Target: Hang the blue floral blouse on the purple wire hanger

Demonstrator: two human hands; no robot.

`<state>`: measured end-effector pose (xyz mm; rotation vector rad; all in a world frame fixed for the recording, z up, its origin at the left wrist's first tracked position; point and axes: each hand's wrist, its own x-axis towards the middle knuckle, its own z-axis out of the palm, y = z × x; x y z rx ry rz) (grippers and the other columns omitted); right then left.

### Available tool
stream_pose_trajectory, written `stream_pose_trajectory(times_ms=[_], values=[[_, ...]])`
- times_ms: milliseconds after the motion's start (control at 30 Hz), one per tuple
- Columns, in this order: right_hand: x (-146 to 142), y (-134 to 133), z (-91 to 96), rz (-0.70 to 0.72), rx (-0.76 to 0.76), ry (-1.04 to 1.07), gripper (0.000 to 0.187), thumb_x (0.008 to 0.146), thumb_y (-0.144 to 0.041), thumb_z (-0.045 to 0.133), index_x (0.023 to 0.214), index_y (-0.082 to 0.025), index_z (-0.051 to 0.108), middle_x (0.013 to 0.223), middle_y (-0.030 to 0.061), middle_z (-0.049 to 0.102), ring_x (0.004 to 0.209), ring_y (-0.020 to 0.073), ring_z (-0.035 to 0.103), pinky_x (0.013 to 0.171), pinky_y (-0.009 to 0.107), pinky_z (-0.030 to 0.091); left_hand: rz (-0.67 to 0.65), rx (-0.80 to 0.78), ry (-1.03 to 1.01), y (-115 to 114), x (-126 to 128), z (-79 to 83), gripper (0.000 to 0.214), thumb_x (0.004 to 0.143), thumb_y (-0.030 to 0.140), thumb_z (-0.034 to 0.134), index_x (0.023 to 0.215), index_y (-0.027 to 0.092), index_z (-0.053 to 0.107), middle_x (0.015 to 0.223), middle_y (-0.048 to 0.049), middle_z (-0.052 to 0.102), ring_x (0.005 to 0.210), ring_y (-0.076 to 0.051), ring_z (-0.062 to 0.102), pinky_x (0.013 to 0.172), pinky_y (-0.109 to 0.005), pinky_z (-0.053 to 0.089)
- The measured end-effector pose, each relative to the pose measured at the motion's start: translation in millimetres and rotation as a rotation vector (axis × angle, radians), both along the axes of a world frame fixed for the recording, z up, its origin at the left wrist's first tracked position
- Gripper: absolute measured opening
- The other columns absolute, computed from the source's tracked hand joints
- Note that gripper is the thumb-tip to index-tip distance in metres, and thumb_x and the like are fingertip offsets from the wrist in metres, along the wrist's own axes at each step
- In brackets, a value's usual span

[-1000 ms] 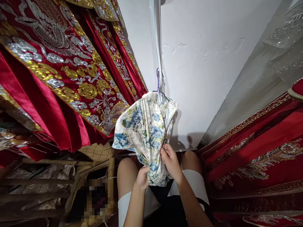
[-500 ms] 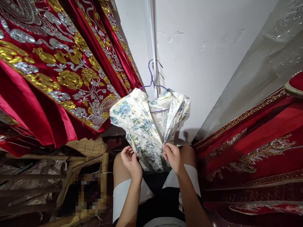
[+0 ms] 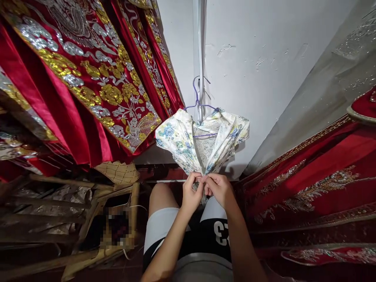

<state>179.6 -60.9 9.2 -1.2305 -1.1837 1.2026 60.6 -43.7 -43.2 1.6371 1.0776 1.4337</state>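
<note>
A white shirt with a blue and yellow floral print (image 3: pixel 179 137) hangs by its shoulders on a thin purple wire hanger (image 3: pixel 196 92). Its collar is open in a V, and the two front edges meet low down. There my left hand (image 3: pixel 192 192) pinches the front edge between thumb and fingers. Right against it, my right hand (image 3: pixel 219 190) grips the other front edge, and the fingertips of both hands touch. Whatever lies between the fingertips is hidden. The shirt's lower part is mostly covered by my hands.
Red cloth with gold and silver sequins (image 3: pixel 117 90) hangs at the left. More red embroidered cloth (image 3: pixel 323 176) and sheer white fabric (image 3: pixel 329 82) are at the right. Behind the hanger is a white wall (image 3: pixel 252 35) with a vertical strip. A bamboo frame (image 3: pixel 135 203) stands lower left.
My left hand has moved right from the shirt's side to the front edges and now meets my right hand. The shirt's lower part is gathered in. The view has shifted slightly left.
</note>
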Motion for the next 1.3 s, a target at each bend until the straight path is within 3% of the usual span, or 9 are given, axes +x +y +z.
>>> stream_pose_trajectory(times_ms=[167,267,500,700,833,933,1033,1200,1300], values=[[3.8,1.3,-2.1,-0.094,-0.021,0.049,0.031,0.078,-0.046,0.063,0.064,-0.019,0.065,0.042,-0.003,0.051,0.04,0.0108,0.043,0.044,0.025,0.035,-0.027,0.061,0.091,-4.2,-1.7,2.6,0.012,0.094,0.026,0.056,0.084,0.02,0.059,0.08,-0.0024,0.06,0.078,-0.018,0.058,0.073,-0.027,0.044],[7.9,11.2,6.1,-0.149,0.0,0.11,0.031,0.077,-0.047,0.066,0.066,-0.018,0.065,0.042,-0.0045,0.049,0.04,0.0095,0.039,0.042,0.025,0.031,-0.074,0.107,0.137,-6.9,-2.6,8.6,0.009,0.092,0.022,0.054,0.084,0.02,0.057,0.081,-0.0024,0.058,0.076,-0.017,0.056,0.072,-0.027,0.044],[12.2,73.6,61.2,-0.153,0.263,0.183,0.036,0.081,-0.049,0.074,0.071,-0.016,0.065,0.044,-0.0069,0.046,0.039,0.0053,0.036,0.039,0.02,0.025,-0.195,0.141,0.25,-0.1,-17.7,13.8,0.01,0.086,0.011,0.048,0.084,0.021,0.05,0.082,-0.0021,0.054,0.077,-0.017,0.053,0.07,-0.027,0.042],[5.0,125.1,109.5,-0.175,0.216,0.216,0.027,0.09,-0.026,0.065,0.066,-0.014,0.064,0.044,-0.0071,0.047,0.036,0.0031,0.036,0.036,0.016,0.024,-0.238,0.101,0.445,10.4,-29.9,9.3,0.019,0.079,0.004,0.043,0.08,0.023,0.04,0.08,-0.0007,0.049,0.07,-0.017,0.046,0.065,-0.027,0.035],[-0.3,135.2,119.3,-0.163,0.265,0.197,0.027,0.093,-0.02,0.059,0.066,-0.014,0.063,0.042,-0.0076,0.045,0.036,0.0033,0.034,0.036,0.015,0.026,-0.224,0.1,0.585,11.2,-39.1,2.3,0.024,0.074,0.0,0.041,0.078,0.023,0.037,0.075,-0.0003,0.047,0.068,-0.018,0.043,0.062,-0.029,0.031],[-3.8,128.8,116.8,-0.078,0.322,0.111,0.026,0.092,-0.019,0.06,0.067,-0.015,0.063,0.044,-0.0065,0.049,0.037,0.0037,0.038,0.038,0.015,0.029,-0.265,0.098,0.601,14.4,-48.8,6.6,0.02,0.079,0.003,0.043,0.08,0.022,0.04,0.078,-0.0012,0.051,0.071,-0.018,0.047,0.064,-0.029,0.035],[-4.0,119.7,113.5,-0.071,0.362,0.082,0.025,0.093,-0.02,0.058,0.069,-0.016,0.062,0.044,-0.0069,0.05,0.037,0.0044,0.038,0.039,0.016,0.029,-0.28,0.166,0.513,29.1,-55.1,32.0,0.009,0.093,0.014,0.044,0.09,0.021,0.05,0.088,-0.0041,0.06,0.079,-0.019,0.056,0.072,-0.029,0.043],[7.0,113.3,114.2,-0.074,0.406,0.02,0.027,0.092,-0.02,0.056,0.066,-0.017,0.06,0.044,-0.0063,0.05,0.038,0.0058,0.038,0.04,0.018,0.029,-0.049,0.479,0.282,82.4,-43.7,114.7,0.026,0.102,0.03,0.047,0.125,0.021,0.053,0.087,-0.0024,0.062,0.074,-0.016,0.058,0.074,-0.03,0.047],[15.0,116.8,114.2,-0.058,0.45,-0.011,0.025,0.092,-0.025,0.058,0.067,-0.018,0.061,0.045,-0.006,0.05,0.039,0.0066,0.038,0.041,0.02,0.029,-0.011,0.627,0.372,117.1,-29.5,154.8,0.022,0.1,0.03,0.053,0.117,0.02,0.061,0.093,-0.0051,0.065,0.081,-0.019,0.06,0.077,-0.032,0.047]])
